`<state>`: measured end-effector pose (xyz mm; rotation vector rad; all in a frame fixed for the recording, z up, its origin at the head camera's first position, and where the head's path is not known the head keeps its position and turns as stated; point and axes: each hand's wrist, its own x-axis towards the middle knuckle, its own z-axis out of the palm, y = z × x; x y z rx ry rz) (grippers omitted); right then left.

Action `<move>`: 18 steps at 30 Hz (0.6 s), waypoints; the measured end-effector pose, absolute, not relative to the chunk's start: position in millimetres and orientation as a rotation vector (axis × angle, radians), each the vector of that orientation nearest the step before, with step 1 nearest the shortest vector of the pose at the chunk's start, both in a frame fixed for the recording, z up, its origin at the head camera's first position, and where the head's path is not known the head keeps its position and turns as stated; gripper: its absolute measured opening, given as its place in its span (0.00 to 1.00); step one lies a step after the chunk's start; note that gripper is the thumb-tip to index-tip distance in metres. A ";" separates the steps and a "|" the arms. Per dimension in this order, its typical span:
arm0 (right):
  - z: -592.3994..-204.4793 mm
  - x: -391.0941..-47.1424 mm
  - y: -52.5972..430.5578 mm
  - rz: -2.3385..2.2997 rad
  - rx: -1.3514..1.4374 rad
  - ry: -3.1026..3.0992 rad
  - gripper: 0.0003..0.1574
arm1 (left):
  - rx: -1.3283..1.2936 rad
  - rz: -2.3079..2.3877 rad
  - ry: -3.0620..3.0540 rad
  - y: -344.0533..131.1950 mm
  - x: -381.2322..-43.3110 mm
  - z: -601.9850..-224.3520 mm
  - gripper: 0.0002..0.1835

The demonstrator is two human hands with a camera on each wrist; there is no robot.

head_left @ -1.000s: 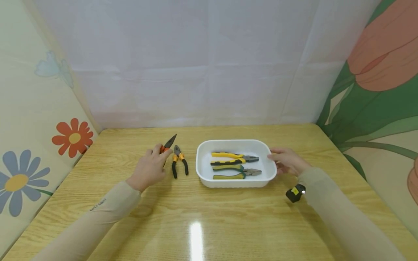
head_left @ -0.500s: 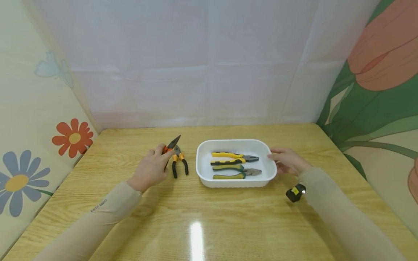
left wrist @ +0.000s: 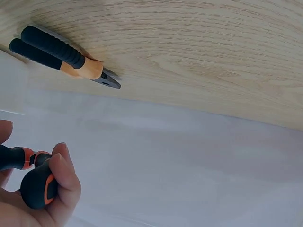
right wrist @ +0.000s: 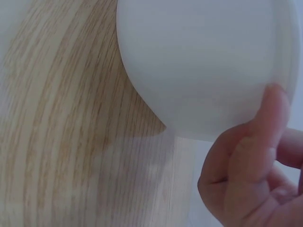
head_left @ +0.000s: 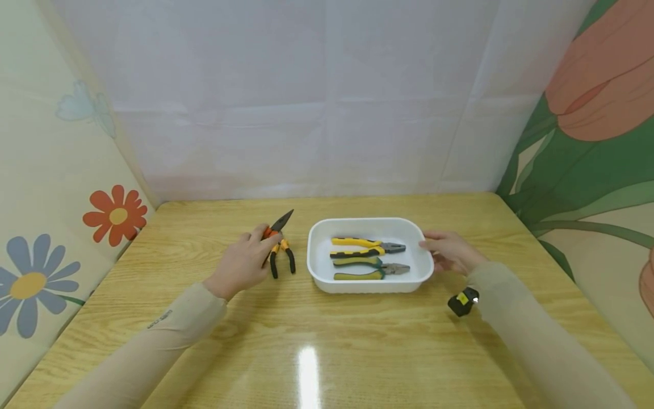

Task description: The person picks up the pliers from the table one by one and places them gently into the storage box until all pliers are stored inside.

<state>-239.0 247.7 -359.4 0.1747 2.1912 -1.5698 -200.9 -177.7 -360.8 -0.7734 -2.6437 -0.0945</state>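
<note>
My left hand [head_left: 240, 264] grips long-nose pliers [head_left: 282, 220] by their black-and-orange handles, its fingers curled round them in the left wrist view. Their dark pointed nose aims away to the right. Partly behind that hand, a smaller pair of pliers [left wrist: 90, 68] with black and orange-yellow handles lies on the table. At the right end of the white tray [head_left: 370, 288], my right hand [head_left: 452, 251] holds the rim, its thumb [right wrist: 274, 106] against the wall. Yellow-and-black pliers [head_left: 378, 251] and green-handled pliers [head_left: 360, 276] lie side by side inside the tray.
The wooden table [head_left: 255, 352] ends at a pale hanging cloth [head_left: 327, 142] at the back. Flower-printed panels [head_left: 603, 187] stand along both sides. A small black-and-yellow block [head_left: 462, 302] shows below my right wrist.
My left hand has moved right with the long-nose pliers, whose nose now passes above the smaller pair. My right hand and the tray have stayed in place.
</note>
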 end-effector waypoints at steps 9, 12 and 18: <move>-359.3 -238.5 247.7 -1.608 0.147 2.172 0.38 | -0.788 -0.071 -2.678 -171.6 -201.2 -357.1 0.28; -360.2 -238.7 247.9 -1.613 0.141 2.172 0.38 | -0.799 -0.065 -2.680 -169.0 -200.3 -355.2 0.28; -360.9 -238.5 249.1 -1.615 0.127 2.175 0.38 | -0.838 -0.057 -2.676 -164.2 -199.6 -352.6 0.27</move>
